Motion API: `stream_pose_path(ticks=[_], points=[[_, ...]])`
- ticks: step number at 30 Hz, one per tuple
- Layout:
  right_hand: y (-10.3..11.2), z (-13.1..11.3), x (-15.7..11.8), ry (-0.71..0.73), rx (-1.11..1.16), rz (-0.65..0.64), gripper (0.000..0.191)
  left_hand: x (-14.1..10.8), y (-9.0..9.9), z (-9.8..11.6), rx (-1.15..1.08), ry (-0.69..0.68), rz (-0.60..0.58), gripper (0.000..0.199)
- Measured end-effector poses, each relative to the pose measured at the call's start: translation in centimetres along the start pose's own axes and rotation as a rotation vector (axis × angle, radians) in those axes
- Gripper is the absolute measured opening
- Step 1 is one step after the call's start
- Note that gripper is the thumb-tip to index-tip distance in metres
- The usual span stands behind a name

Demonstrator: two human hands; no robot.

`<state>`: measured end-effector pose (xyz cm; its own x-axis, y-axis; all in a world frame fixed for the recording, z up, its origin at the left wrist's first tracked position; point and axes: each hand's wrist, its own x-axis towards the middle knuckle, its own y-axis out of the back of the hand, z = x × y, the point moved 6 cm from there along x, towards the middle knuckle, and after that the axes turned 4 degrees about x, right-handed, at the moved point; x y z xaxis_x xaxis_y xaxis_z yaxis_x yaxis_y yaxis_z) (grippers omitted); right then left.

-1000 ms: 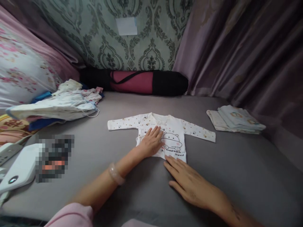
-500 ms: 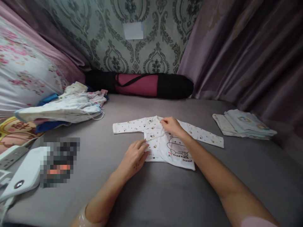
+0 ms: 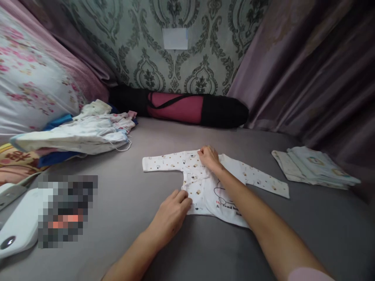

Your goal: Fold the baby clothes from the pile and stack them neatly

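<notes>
A small white baby shirt [image 3: 197, 183] lies front up on a grey sheet [image 3: 123, 218], both long sleeves spread out sideways. It carries little brown and black prints, with a cartoon outline and lettering on its front. My right hand [image 3: 209, 157] is closed on the shirt at the neckline, and that forearm covers part of the cartoon. Down at the shirt's left side edge, near the hem, my left hand [image 3: 173, 210] has its fingers pinched on the fabric.
Folded clothes [image 3: 315, 166] are stacked at the right. A loose heap of clothes [image 3: 84, 130] lies at the left beside a floral pillow [image 3: 32, 82]. A white device [image 3: 23, 218] and a blurred-out item are at front left. A black and maroon long bag [image 3: 175, 107] lies along the wall.
My left hand has slid down the shirt's side edge, its fingers now drawn together. My right hand has shifted slightly left along the neckline. The whole view has shifted a little.
</notes>
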<state>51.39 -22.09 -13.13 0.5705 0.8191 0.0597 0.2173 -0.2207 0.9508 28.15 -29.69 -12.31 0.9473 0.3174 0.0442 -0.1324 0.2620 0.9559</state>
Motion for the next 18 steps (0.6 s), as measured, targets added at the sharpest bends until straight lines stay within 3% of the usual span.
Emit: stream_pose_path(ticks=[7,18], points=[[-0.7,-0.2,-0.9,0.105,-0.089,0.112,0.025,0.1,-0.2,-0.3,-0.047,0.032,-0.069,0.023],[-1.4,0.0,-1.2,0.084,-0.089,0.156,0.025,-0.5,-0.1,-0.2,-0.122,0.006,-0.098,0.023]])
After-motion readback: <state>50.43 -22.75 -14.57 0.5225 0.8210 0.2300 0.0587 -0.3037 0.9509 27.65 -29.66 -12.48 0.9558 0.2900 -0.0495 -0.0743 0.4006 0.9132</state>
